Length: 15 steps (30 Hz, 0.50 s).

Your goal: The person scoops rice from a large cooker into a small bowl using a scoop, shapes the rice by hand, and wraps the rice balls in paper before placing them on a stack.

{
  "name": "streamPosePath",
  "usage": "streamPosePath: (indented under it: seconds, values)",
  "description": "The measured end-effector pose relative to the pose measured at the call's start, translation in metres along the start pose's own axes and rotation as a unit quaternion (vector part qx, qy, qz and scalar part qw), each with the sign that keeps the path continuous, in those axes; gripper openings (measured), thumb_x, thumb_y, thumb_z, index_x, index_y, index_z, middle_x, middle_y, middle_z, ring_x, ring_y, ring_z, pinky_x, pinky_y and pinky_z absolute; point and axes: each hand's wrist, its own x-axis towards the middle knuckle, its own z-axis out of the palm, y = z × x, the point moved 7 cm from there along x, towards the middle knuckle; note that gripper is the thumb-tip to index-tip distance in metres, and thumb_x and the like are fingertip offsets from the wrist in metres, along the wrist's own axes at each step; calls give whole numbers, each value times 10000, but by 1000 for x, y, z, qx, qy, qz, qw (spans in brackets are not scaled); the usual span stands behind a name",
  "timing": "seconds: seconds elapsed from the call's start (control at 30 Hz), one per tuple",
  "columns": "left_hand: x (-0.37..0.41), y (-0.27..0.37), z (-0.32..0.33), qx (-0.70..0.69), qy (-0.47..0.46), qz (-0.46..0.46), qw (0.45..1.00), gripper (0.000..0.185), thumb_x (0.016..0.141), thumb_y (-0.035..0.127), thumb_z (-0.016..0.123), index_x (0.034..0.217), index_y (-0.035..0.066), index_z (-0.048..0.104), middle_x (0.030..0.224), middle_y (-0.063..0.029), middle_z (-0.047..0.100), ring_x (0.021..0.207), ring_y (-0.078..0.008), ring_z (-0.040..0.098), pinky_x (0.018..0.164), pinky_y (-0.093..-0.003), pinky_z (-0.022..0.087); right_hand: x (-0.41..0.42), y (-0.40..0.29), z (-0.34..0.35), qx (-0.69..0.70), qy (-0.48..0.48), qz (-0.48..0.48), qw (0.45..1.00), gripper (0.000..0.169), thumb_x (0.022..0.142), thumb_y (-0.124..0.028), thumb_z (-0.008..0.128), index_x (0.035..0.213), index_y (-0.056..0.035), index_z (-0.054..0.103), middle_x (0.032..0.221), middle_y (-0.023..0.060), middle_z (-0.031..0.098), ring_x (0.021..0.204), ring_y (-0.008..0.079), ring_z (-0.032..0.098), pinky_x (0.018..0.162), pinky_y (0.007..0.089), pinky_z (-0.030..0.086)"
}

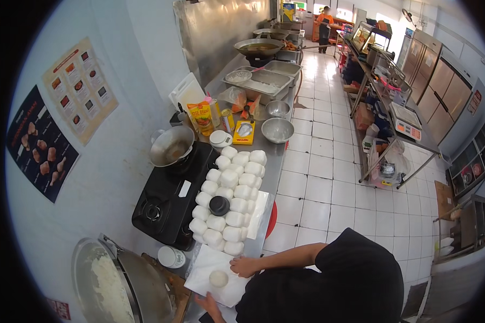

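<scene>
A round mound of cooked rice (pixel 218 279) sits on a sheet of white wrapping paper (pixel 198 268) on the steel counter. My right hand (pixel 244 267) rests at the paper's upper right edge, fingers bent; whether it pinches the sheet is unclear. At the paper's lower edge is my left hand (pixel 210 307), its thumb and fingers apart and nothing seen in it. Beyond the paper, several white paper-wrapped packets (pixel 229 177) are stacked in rows. A black round cup-like piece (pixel 219 206) stands among them.
A large metal pot of cooked rice (pixel 105 282) stands at lower left, near a white digital scale (pixel 171 257). A black gas stove (pixel 161 202) carries a metal pan (pixel 171 146). Metal bowls (pixel 277 130) stand farther along the counter. Another person (pixel 325 28) is far back.
</scene>
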Motion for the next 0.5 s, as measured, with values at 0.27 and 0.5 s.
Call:
streamPosePath:
  seconds: [0.27, 0.5]
  values:
    - [-88, -20, 30, -241, -100, -211, 942, 456, 845, 20, 627, 1239, 6, 398, 1210, -213, 537, 1038, -298, 612, 838, -443, 545, -25, -19, -19, 1, 1, -68, 998, 573, 754, -375, 753, 1188, -60, 554, 1233, 162, 484, 1197, 336, 468, 938, 529, 418]
    - [-51, -70, 25, -440, -44, -207, 873, 359, 935, 173, 535, 1241, 12, 438, 1167, -167, 531, 927, -283, 624, 733, -362, 531, -4, -30, -25, -106, 167, -121, 973, 369, 822, -340, 699, 1085, -102, 597, 1096, 97, 530, 1090, 266, 509, 866, 453, 405]
